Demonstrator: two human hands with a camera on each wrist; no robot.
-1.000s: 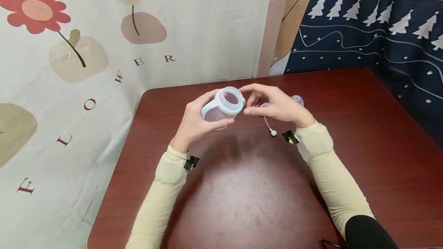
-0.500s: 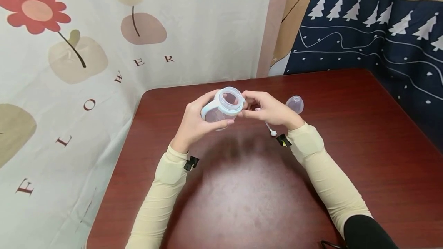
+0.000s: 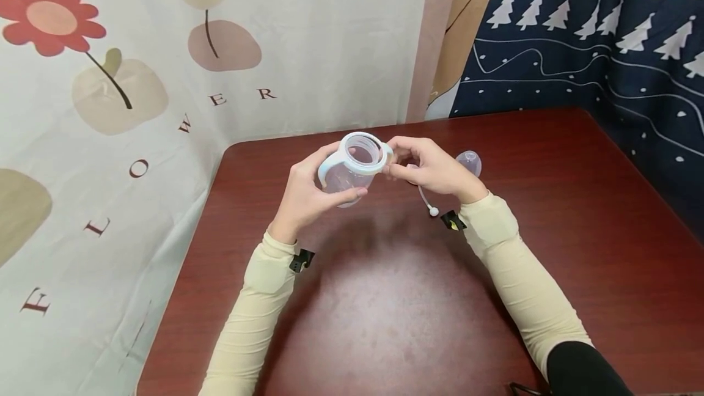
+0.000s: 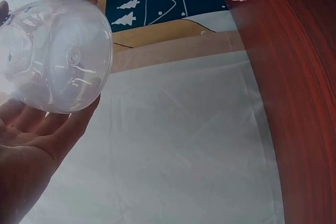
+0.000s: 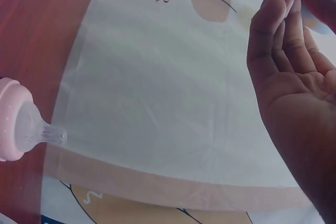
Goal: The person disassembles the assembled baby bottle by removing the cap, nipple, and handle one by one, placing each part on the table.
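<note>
A clear baby bottle (image 3: 342, 182), uncapped, is held above the table in my left hand (image 3: 302, 194), tilted with its mouth towards me. Fingers wrap its far side and the thumb lies along the near side; its rounded base (image 4: 79, 56) faces the left wrist camera. Around the neck sits a pale blue and white handle ring (image 3: 364, 169), with a dark crescent gap showing inside its right side. My right hand (image 3: 437, 167) pinches the ring's right handle between thumb and fingers. In the right wrist view the right fingers (image 5: 268, 40) are curled, and their tips reach the frame's top.
On the table (image 3: 550, 231) behind my right hand lies a nipple with a pink collar (image 5: 10, 124), its straw ending in a white weight (image 3: 434, 211). A clear dome cap (image 3: 469, 162) stands to its right. Printed curtains (image 3: 341, 47) hang along the table's far and left edges.
My right hand has come from the right to the handle ring and taken hold of its handle. The ring has shifted and tilted on the neck. My left hand stays around the bottle.
</note>
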